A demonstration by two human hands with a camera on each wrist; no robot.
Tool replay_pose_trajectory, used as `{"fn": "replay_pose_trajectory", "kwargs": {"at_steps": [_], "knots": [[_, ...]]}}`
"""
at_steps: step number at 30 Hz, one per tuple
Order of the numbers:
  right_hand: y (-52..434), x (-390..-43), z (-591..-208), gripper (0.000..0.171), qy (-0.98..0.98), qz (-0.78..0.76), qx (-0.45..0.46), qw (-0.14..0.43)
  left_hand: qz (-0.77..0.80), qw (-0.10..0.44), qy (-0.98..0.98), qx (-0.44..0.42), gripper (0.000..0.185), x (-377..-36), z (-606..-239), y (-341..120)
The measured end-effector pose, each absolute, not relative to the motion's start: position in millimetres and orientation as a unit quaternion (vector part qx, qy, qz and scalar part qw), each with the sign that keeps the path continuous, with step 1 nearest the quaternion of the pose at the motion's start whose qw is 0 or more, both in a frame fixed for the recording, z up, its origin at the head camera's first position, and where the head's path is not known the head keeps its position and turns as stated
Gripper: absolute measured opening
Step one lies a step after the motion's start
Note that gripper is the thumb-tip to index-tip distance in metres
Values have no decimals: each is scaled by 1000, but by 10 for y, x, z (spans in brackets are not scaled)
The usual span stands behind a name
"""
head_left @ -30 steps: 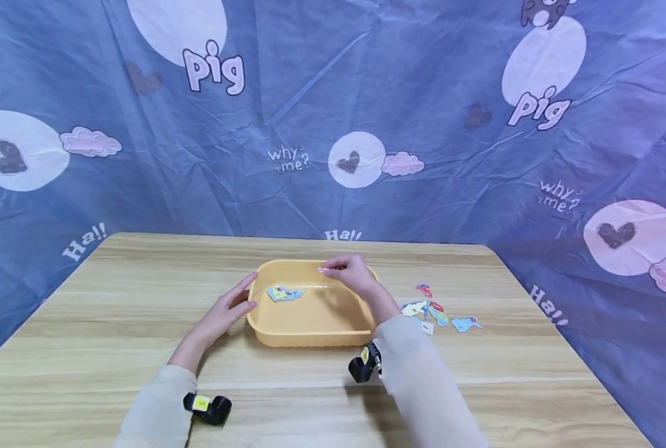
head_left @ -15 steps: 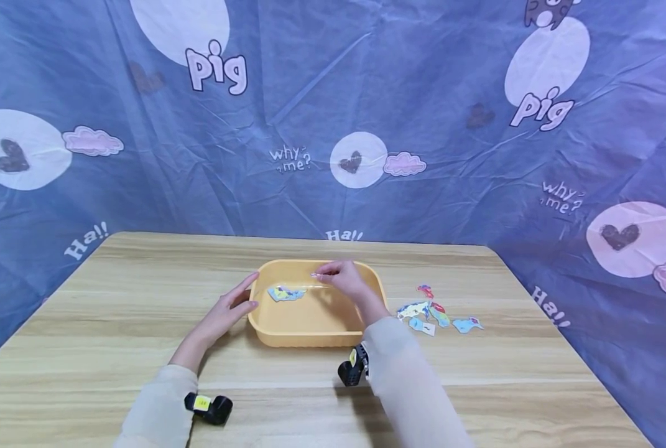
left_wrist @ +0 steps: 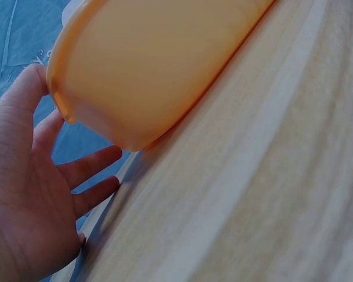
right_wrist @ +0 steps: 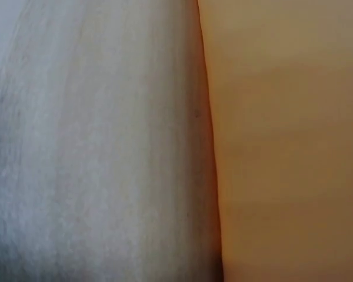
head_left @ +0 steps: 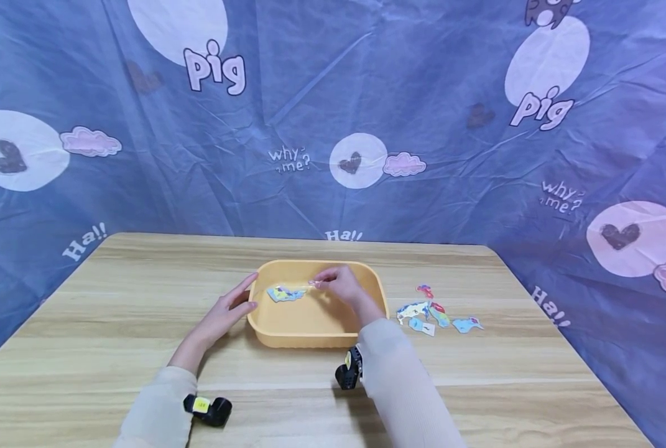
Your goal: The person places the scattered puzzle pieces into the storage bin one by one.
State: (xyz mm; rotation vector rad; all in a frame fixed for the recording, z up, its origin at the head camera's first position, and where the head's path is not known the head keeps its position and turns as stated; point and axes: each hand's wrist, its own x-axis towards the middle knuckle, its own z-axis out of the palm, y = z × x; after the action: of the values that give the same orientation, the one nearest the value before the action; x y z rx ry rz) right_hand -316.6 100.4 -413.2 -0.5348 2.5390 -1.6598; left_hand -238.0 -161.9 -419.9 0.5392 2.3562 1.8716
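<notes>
The left hand (head_left: 227, 309) lies flat, fingers straight and spread. The right hand (head_left: 341, 287) reaches forward, fingertips pinched together, forearm stretched out.

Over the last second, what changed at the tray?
The right hand, pinching a small pale piece, moved left and slightly down inside the yellow tray, toward the colourful piece already lying there. Nothing was let go. The left hand stayed against the tray's left wall, and the loose pieces on the table to the tray's right did not move.
</notes>
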Motion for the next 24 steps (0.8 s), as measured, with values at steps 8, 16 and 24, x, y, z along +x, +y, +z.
{"fn": "replay_pose_trajectory", "kwargs": {"at_steps": [8, 16, 24], "knots": [[960, -2965, -3925, 13, 846, -514, -132, 55, 613, 38, 768, 180, 59, -2382, -4194, -1617], [954, -2964, -3935, 15, 856, -498, -116, 72, 615, 40, 766, 183, 59, -2378, -4193, -1624], [970, -2968, -3957, 13, 870, -473, -125, 62, 615, 42, 766, 182, 59, -2377, -4191, -1615]]}}
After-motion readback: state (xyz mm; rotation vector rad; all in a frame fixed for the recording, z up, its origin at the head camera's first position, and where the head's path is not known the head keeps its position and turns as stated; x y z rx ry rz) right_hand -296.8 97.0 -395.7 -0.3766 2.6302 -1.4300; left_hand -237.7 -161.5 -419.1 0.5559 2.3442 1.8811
